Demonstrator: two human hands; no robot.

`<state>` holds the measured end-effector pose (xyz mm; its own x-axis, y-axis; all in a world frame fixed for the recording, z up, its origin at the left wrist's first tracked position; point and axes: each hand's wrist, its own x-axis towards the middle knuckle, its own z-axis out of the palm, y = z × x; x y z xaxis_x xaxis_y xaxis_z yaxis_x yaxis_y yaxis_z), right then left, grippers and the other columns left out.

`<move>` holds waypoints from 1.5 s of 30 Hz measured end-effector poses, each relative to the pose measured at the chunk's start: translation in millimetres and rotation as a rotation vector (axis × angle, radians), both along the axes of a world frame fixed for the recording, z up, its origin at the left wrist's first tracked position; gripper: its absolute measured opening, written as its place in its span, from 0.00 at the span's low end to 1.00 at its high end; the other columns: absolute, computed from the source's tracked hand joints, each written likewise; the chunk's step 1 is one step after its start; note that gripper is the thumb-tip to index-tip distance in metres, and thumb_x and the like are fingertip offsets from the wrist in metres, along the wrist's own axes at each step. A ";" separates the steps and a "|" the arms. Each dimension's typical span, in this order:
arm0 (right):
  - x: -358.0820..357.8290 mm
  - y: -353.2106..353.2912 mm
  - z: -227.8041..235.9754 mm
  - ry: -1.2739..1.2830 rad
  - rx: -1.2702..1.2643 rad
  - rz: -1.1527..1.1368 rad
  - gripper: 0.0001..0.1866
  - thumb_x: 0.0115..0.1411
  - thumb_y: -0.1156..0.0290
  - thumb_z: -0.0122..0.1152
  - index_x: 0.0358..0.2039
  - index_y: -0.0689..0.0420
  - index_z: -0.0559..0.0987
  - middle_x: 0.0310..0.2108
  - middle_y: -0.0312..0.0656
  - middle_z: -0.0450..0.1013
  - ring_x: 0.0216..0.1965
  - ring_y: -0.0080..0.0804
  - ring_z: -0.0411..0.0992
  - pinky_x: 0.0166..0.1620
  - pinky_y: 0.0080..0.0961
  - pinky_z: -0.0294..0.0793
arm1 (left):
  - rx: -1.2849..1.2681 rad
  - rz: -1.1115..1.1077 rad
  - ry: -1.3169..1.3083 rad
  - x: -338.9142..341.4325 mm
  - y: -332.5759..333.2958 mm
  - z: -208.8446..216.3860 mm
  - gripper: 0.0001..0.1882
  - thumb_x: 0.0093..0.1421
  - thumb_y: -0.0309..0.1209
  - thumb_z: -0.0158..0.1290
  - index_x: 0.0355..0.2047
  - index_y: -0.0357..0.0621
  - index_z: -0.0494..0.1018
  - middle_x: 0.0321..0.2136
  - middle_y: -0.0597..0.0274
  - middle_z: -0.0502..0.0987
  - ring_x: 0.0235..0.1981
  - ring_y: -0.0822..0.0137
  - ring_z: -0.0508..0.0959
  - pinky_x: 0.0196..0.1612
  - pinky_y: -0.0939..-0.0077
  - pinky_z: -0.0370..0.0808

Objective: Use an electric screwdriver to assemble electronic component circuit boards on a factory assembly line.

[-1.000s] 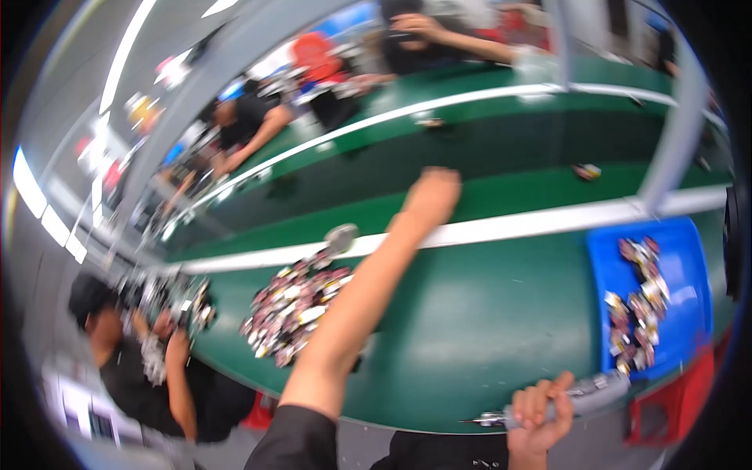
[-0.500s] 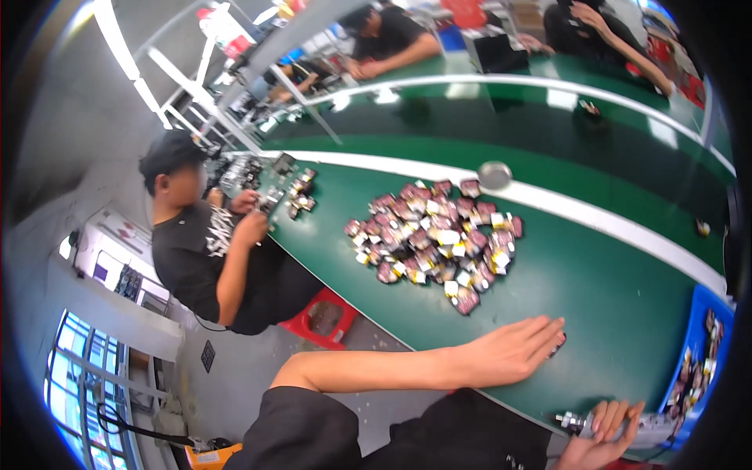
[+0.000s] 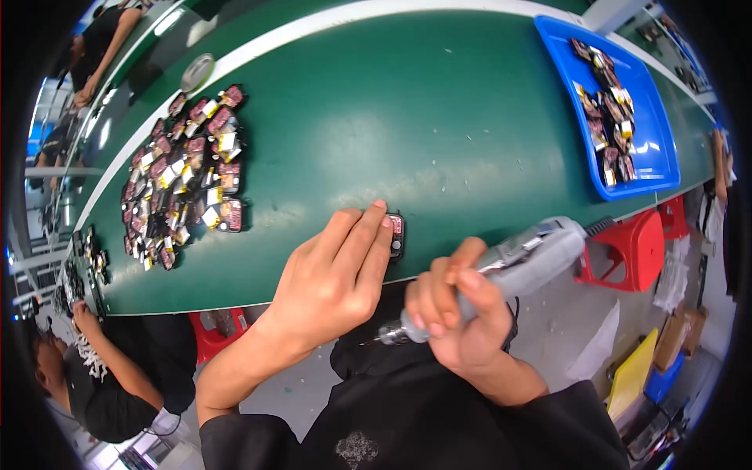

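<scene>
My left hand [image 3: 333,270] rests on the green table [image 3: 337,133] near its front edge. Its fingers close over the left side of a small black-cased module with a pink board [image 3: 397,235], which lies flat on the table; part of it is hidden. In front of my body, off the table edge, my right hand [image 3: 470,313] is wrapped round a grey electric screwdriver [image 3: 536,247]. The tool is tilted, its bit [image 3: 368,342] pointing left and down, apart from the module. A cable leaves its rear end.
A pile of similar modules [image 3: 184,176] covers the table's left part. At the right stands a blue tray [image 3: 654,157] with several modules. A round metal dish [image 3: 197,72] sits behind the pile. A co-worker [image 3: 110,384] sits at left. Red stools [image 3: 638,251] stand below the edge.
My view has swung to the right, bringing the whole blue tray in. My right hand has lifted the screwdriver and brought it closer to my left hand, which stays at the module.
</scene>
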<state>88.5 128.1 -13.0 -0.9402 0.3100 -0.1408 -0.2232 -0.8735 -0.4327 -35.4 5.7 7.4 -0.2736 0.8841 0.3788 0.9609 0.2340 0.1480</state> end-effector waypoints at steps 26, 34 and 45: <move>-52.2 84.2 41.1 0.300 0.587 0.076 0.18 0.72 0.53 0.40 0.36 0.54 0.70 0.15 0.30 0.60 0.15 0.20 0.60 0.27 0.22 0.64 | -0.129 -0.002 0.065 24.3 -8.5 -4.2 0.19 0.41 0.20 0.56 0.36 0.19 0.77 0.42 0.35 0.77 0.39 0.54 0.77 0.38 0.72 0.80; -61.0 91.9 21.3 0.322 0.572 0.122 0.19 0.72 0.53 0.39 0.36 0.54 0.71 0.15 0.29 0.60 0.15 0.19 0.59 0.27 0.22 0.62 | -0.015 0.028 -0.007 26.1 -9.2 -11.5 0.20 0.45 0.13 0.57 0.41 0.19 0.74 0.46 0.37 0.76 0.38 0.50 0.78 0.36 0.65 0.80; -83.1 81.7 43.5 0.329 0.716 0.397 0.17 0.73 0.56 0.38 0.32 0.53 0.67 0.16 0.29 0.60 0.14 0.18 0.59 0.26 0.21 0.64 | 0.092 -0.022 0.016 16.8 -7.3 -19.9 0.16 0.42 0.19 0.58 0.33 0.20 0.77 0.40 0.38 0.78 0.36 0.54 0.77 0.36 0.72 0.79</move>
<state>5.4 209.9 30.5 -0.9560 -0.1381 0.2588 -0.1704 -0.4569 -0.8731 -18.6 -1.6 -12.5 -0.2478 0.8512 0.4627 0.9681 0.1987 0.1528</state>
